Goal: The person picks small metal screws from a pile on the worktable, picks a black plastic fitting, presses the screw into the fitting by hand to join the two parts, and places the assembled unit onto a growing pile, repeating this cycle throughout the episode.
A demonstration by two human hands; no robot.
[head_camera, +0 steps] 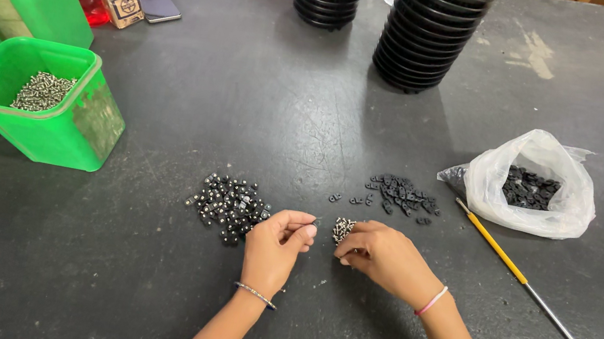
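Left hand (274, 248): on the dark bench (250, 87), grip narrow, fingertips pinched on a small part too tiny to identify.
Right hand (385, 257): grip narrow, fingertips at the small pile of silver screws (342, 228); whether one is held, cannot tell.
Assembled pile (229, 205): black-and-silver pieces, just left of the left hand.
Black clips (400, 193): scattered beyond the right hand, apart from it.
Green bin (71, 135): left edge, holds screws.
Plastic bag (557, 208): right, brush (514, 270) beside it.
Open room: bare bench between hands and black stacks (432, 28).
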